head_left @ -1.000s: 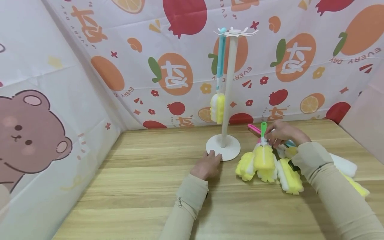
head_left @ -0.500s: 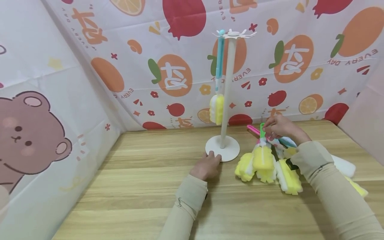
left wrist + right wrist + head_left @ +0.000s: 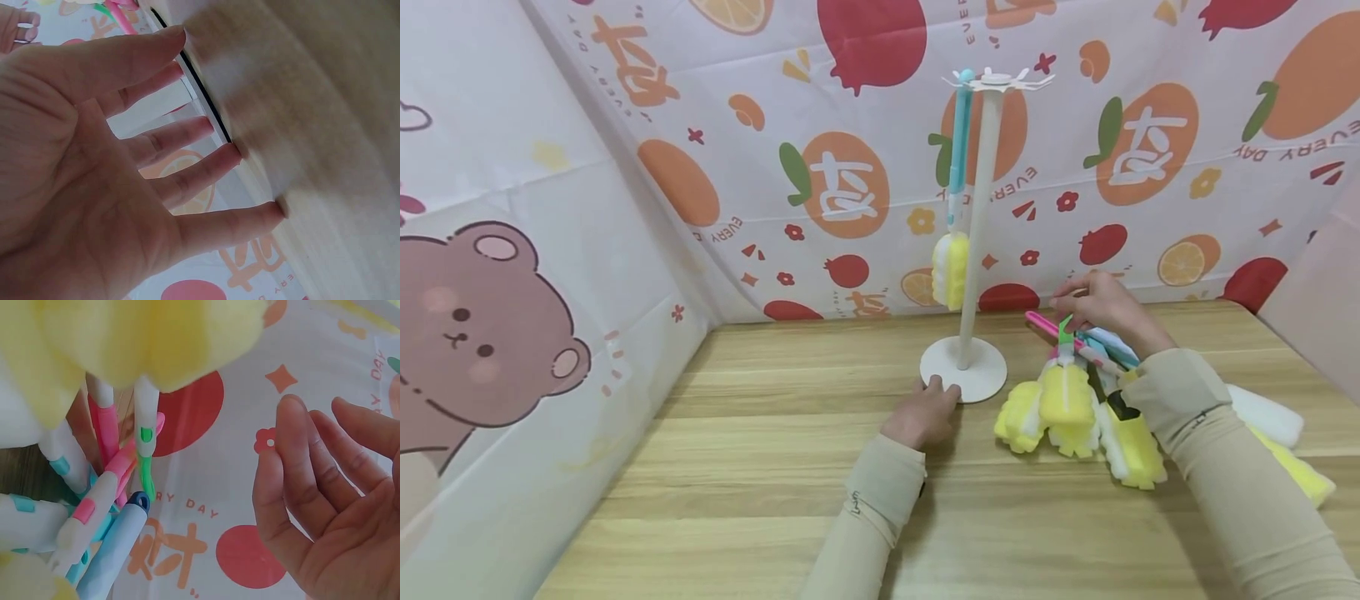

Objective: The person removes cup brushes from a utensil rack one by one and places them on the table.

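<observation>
My left hand (image 3: 923, 414) rests on the wood table with straight fingers, its fingertips at the front rim of a white rack's round base (image 3: 973, 379). In the left wrist view, these fingers (image 3: 181, 181) are spread. A blue-handled sponge brush (image 3: 951, 267) hangs from the rack's hooked top. Above a pile of sponge brushes, my right hand (image 3: 1105, 308) is nearest the green-handled brush (image 3: 1067, 396). The right wrist view shows that hand (image 3: 331, 500) loosely bent and holding nothing, apart from the green handle (image 3: 147, 475). A pink handle (image 3: 1041, 323) lies beside it.
More sponge brushes lie around the pile, one with a yellow sponge (image 3: 1138, 450) in front. A white cylinder-like piece (image 3: 1266, 414) lies beyond my right sleeve. Fruit-printed cloth (image 3: 850, 108) stands behind the table, and a bear-printed cloth (image 3: 497, 333) at the left.
My right hand has risen and moved slightly back from beside the green handle. The left hand stays at the rack's base, and the hanging brush has not moved.
</observation>
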{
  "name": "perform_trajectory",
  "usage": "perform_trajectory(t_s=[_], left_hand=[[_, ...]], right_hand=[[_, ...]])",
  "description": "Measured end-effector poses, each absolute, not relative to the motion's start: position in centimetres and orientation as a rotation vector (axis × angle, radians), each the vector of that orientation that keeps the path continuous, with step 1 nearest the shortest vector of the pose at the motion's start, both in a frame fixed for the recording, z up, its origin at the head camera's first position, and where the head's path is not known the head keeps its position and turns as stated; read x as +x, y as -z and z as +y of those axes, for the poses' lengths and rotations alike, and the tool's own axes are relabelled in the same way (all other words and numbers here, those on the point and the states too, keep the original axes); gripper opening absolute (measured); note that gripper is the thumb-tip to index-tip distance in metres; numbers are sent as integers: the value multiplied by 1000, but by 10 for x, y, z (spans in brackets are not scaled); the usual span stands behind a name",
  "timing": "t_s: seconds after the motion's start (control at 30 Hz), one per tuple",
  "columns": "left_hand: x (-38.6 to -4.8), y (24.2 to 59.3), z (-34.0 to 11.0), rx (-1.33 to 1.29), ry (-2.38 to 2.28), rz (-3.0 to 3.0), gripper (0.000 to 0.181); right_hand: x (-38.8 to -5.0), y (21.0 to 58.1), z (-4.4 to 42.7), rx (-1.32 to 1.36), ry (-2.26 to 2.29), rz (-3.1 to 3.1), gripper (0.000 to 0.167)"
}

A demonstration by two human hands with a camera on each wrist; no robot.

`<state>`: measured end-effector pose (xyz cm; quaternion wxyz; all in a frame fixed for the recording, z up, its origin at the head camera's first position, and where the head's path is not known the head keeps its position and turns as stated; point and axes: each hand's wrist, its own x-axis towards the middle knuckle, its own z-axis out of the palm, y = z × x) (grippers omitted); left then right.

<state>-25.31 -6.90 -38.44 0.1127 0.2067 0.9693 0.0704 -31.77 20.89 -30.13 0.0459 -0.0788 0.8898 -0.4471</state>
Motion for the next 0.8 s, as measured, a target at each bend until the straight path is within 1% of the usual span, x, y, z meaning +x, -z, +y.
perform_trajectory(t_s=[0.4,0.53,0.8], left_hand=[[-252,383,-70,614,-212,2854,22],[-251,383,-70,613,-210,2853,21],[-250,382,-69,612,-197,2856,23]], right_hand=[[-314,295,206,-221,1490,2739,33],[-316,289,204,-234,1514,2761,34],[-315,274,194,-262,1516,2813,31]])
